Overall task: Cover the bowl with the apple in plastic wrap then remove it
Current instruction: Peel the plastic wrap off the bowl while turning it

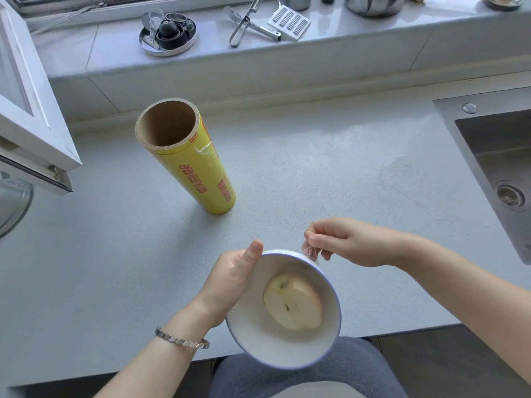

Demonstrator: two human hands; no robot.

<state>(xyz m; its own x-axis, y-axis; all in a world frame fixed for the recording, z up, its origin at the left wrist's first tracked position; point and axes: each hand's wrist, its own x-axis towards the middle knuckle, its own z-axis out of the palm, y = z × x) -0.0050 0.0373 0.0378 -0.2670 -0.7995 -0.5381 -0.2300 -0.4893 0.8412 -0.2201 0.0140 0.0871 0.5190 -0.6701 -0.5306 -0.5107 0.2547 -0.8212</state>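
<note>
The roll (189, 156) stood upright on the counter (316, 168), well apart from the hands, so tearing off a sheet looked finished. The left hand (230, 278) gripped the bowl (258, 340) by its left side, thumb at the rim, holding it tilted over the counter's near edge. The apple (291, 304) half lay inside, cut face up. A bunch of wrap (310, 252) sat at the far rim, pinched by the right hand (353, 242). Whether film spanned the whole mouth was unclear, so I could not tell whether this was the last tuck or the first peel.
</note>
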